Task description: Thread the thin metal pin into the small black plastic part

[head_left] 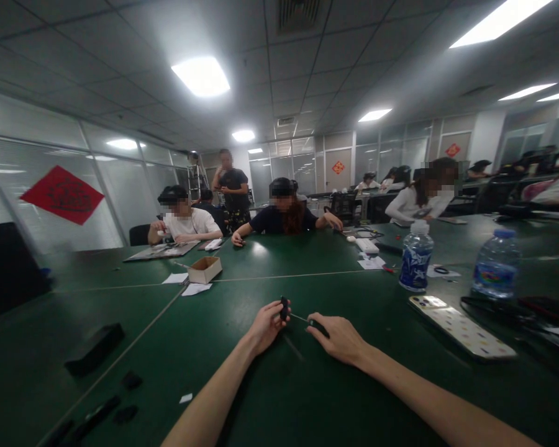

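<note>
My left hand [266, 326] is closed on a small black part [284, 308], held upright between thumb and fingers above the green table. What kind of part it is I cannot make out. My right hand [338, 338] grips a screwdriver [299, 318] by its dark handle, mostly hidden in the fingers. The thin metal shaft points left and its tip reaches the black part. Whether the tip sits in a screw is too small to tell.
On the green table [242, 397] a phone [463, 329] and two water bottles [415, 257] stand or lie to my right. Black pieces [95, 351] and a paper scrap [186, 398] lie left. An open box [205, 269] is ahead; people sit across the table.
</note>
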A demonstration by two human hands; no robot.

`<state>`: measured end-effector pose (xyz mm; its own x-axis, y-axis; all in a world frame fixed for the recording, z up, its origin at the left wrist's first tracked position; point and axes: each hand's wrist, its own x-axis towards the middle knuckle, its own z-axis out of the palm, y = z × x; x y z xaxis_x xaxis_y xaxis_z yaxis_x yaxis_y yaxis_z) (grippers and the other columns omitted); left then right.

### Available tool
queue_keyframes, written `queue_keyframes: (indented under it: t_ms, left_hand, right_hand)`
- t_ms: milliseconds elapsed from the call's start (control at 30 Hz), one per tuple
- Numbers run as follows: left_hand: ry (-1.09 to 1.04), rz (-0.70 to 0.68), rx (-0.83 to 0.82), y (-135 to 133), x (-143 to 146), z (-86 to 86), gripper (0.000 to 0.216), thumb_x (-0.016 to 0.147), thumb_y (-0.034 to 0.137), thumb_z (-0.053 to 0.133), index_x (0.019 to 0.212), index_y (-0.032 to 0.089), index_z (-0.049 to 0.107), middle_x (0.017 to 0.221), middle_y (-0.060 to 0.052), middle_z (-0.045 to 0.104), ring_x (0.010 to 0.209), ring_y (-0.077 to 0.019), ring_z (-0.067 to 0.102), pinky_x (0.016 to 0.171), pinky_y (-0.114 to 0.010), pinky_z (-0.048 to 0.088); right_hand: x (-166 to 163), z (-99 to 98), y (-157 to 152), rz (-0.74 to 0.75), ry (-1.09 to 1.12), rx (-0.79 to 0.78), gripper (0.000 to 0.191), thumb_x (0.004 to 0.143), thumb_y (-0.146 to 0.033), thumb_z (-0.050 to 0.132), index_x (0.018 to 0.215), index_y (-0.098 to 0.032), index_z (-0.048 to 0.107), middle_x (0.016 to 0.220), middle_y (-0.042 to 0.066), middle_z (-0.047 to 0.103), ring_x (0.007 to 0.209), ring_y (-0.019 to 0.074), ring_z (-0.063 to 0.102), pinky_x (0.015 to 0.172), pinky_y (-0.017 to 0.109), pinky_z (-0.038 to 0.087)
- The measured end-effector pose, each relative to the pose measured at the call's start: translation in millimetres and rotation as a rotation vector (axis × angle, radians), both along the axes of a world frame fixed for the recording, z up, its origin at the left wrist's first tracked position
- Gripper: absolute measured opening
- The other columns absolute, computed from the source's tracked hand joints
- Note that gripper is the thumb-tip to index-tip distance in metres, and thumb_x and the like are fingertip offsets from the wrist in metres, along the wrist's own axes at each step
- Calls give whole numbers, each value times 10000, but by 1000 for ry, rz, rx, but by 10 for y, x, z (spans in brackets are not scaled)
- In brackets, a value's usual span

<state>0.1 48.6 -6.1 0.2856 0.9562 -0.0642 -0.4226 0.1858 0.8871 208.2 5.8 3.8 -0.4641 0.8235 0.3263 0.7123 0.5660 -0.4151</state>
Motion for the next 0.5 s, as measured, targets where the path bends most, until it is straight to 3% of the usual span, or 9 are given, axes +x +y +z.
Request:
queue_keyframes:
  t_ms: [500]
  left_hand:
    - [66,27,90,22,19,-79,201,772,183,662,943,78,659,852,-105,638,699,-118,572,658,-201,439]
  right_hand:
    - [9,-1,1,31,-12,18,326,909,-398,401,1123,-240,591,931,47,674,780,180,623,689,274,459]
